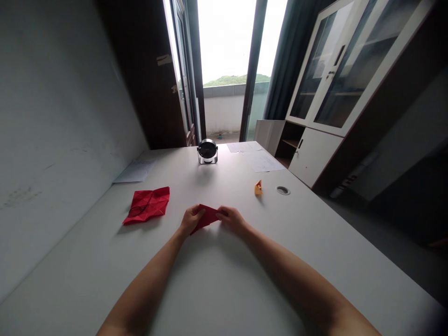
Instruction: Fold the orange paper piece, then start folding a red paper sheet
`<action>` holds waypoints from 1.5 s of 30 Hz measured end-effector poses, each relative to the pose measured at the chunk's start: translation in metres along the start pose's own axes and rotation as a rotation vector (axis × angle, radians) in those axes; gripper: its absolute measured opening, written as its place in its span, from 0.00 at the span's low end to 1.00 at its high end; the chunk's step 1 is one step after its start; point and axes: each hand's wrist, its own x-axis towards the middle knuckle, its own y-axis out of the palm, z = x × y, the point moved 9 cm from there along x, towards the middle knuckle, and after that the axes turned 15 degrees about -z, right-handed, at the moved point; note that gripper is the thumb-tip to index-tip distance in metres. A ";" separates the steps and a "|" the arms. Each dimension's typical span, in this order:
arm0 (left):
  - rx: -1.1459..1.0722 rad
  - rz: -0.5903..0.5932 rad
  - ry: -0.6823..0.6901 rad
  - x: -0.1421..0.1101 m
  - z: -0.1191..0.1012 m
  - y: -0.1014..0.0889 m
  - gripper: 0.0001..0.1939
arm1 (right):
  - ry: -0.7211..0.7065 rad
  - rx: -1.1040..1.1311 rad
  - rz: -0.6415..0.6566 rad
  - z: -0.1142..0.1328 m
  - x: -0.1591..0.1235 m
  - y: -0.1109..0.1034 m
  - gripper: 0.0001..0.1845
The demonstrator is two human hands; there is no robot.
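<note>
A folded piece of red paper (pixel 207 218) is held between my two hands, just above the white table (pixel 224 280). My left hand (pixel 191 219) pinches its left side, thumb on top. At the right corner, the fingers of my right hand (pixel 231 217) are closed on the same paper. The fingers beneath the paper are hidden. To the left lies a creased red sheet (pixel 149 205), unfolded, with a thin dark loop (pixel 138 211) resting on it. A small folded orange paper piece (pixel 258 187) stands to the right, beyond my right hand.
A round black device on a stand (pixel 207 150) sits at the table's far side. Papers (pixel 264 161) lie at the back right, another stack (pixel 135 171) by the left wall. A round cable hole (pixel 283 190) is near the right edge. Cabinets (pixel 315 154) stand beyond.
</note>
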 end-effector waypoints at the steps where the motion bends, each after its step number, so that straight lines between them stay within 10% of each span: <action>1: -0.004 -0.007 0.002 0.001 0.001 -0.001 0.14 | -0.004 0.002 -0.004 -0.001 0.000 0.000 0.11; 20: 0.015 -0.091 0.060 0.005 -0.002 -0.010 0.13 | 0.007 0.075 -0.209 -0.004 0.006 -0.023 0.17; 45: 0.207 0.043 0.123 0.002 0.002 0.002 0.13 | -0.002 -0.004 -0.104 -0.003 0.003 -0.012 0.16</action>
